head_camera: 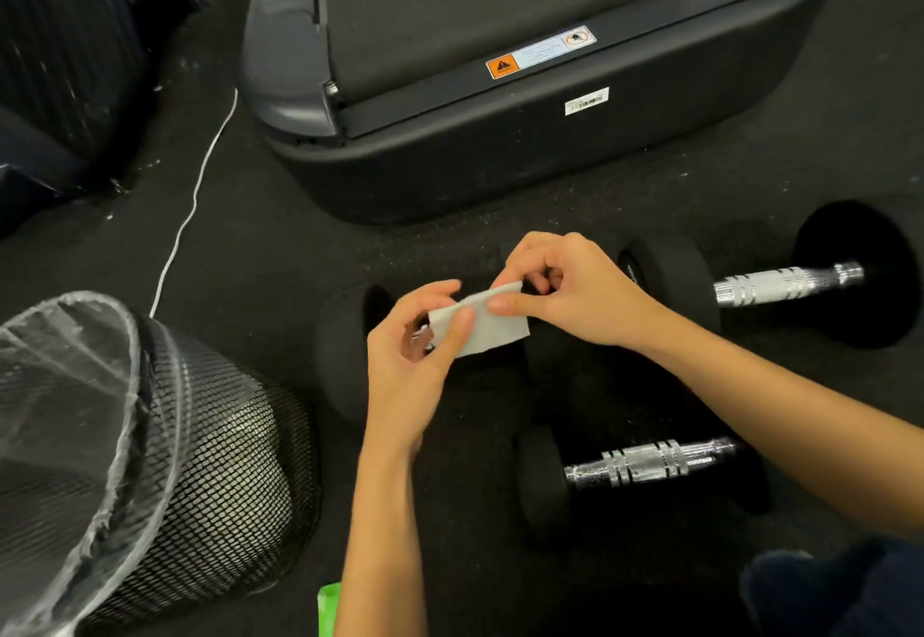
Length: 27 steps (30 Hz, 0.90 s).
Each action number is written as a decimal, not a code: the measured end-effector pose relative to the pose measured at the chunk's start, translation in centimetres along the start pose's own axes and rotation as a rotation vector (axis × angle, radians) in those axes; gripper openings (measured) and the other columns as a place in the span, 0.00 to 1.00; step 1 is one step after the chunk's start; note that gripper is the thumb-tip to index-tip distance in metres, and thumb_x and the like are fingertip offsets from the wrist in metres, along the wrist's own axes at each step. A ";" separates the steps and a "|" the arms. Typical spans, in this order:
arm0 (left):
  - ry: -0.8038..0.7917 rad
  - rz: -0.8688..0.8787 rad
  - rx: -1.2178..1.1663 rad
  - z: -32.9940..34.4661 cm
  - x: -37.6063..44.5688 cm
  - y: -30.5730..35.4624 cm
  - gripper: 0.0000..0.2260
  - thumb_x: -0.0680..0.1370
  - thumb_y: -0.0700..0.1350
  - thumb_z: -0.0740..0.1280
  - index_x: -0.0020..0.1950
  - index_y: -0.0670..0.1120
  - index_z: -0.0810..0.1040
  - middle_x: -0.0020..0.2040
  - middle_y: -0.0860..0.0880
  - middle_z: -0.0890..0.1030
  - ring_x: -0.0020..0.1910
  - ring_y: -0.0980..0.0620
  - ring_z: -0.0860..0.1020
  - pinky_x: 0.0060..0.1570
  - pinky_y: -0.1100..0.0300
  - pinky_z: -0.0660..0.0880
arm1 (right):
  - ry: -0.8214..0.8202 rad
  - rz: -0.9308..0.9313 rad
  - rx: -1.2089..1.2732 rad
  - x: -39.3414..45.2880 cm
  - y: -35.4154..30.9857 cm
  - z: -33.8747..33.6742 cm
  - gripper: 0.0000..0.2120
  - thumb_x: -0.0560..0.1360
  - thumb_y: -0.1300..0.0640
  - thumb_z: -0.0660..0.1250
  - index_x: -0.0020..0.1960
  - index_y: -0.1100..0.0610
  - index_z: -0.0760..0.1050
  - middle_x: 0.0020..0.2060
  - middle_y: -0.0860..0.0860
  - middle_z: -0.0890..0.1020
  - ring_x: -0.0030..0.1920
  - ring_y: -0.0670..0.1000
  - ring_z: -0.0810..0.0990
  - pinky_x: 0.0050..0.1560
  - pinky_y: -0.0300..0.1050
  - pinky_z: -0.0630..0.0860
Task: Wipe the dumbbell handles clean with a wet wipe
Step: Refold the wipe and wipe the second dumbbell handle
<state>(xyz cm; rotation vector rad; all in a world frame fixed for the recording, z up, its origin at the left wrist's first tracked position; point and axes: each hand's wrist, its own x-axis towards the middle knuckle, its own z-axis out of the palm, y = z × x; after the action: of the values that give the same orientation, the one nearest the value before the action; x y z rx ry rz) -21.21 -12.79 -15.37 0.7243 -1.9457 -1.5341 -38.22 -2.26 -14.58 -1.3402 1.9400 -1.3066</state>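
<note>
From the head camera, your left hand [415, 351] and right hand [565, 291] both pinched the wet wipe [487, 324], held above the nearest dumbbell [345, 351] on the floor [280, 246]; two chrome-handled dumbbells [645, 466] lay to the right.

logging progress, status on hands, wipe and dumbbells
Left hand and right hand both pinching the wipe, held above the floor. Dumbbell handles not touched yet. Mesh bin to the left, nothing blocking.
</note>
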 end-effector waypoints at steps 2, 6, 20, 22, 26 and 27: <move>-0.108 -0.171 -0.318 0.2 0.3 0.0 0.09 0.77 0.45 0.70 0.51 0.40 0.78 0.59 0.44 0.81 0.61 0.45 0.79 0.58 0.52 0.78 | 0.019 0.003 0.010 0.3 -0.1 0.2 0.06 0.70 0.50 0.75 0.47 0.48 0.84 0.40 0.43 0.77 0.32 0.44 0.69 0.36 0.40 0.70; 0.234 -0.264 -0.242 1.4 1.3 -1.7 0.07 0.80 0.43 0.66 0.57 0.42 0.74 0.52 0.47 0.78 0.56 0.54 0.79 0.56 0.53 0.79 | 0.279 0.085 -0.091 0.1 1.5 0.0 0.18 0.69 0.43 0.74 0.56 0.48 0.79 0.47 0.49 0.78 0.43 0.46 0.76 0.47 0.38 0.74; -0.064 0.414 1.262 5.5 -1.1 -10.3 0.30 0.74 0.32 0.53 0.78 0.37 0.60 0.78 0.41 0.64 0.78 0.45 0.60 0.76 0.44 0.57 | 0.118 0.410 -0.079 -1.5 4.3 1.3 0.41 0.73 0.40 0.68 0.79 0.52 0.52 0.69 0.54 0.74 0.67 0.52 0.73 0.58 0.35 0.64; -0.093 0.403 1.344 5.4 0.3 -9.6 0.29 0.74 0.34 0.57 0.76 0.35 0.64 0.75 0.39 0.68 0.76 0.43 0.65 0.76 0.43 0.59 | 0.126 0.393 -0.046 -1.4 4.4 1.1 0.41 0.73 0.41 0.68 0.78 0.52 0.54 0.72 0.53 0.71 0.70 0.51 0.70 0.61 0.35 0.63; -0.162 0.407 1.389 5.4 1.3 -8.8 0.31 0.71 0.34 0.63 0.75 0.34 0.65 0.74 0.36 0.69 0.74 0.40 0.67 0.75 0.45 0.62 | 0.130 0.386 -0.010 -1.2 4.6 1.2 0.40 0.74 0.41 0.68 0.79 0.52 0.53 0.72 0.51 0.70 0.70 0.49 0.70 0.62 0.35 0.63; -0.177 0.427 1.402 5.3 0.7 -8.9 0.30 0.72 0.34 0.61 0.76 0.34 0.63 0.75 0.37 0.68 0.75 0.41 0.66 0.75 0.45 0.62 | 0.131 0.388 0.007 -1.1 4.6 1.4 0.40 0.74 0.42 0.67 0.79 0.52 0.52 0.72 0.51 0.70 0.69 0.47 0.70 0.61 0.32 0.64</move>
<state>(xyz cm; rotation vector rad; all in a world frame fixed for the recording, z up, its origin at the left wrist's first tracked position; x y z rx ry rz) -24.80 -11.53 -25.06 0.5640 -2.9093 0.2159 -38.86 -1.47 -19.39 -0.8330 2.1449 -1.2286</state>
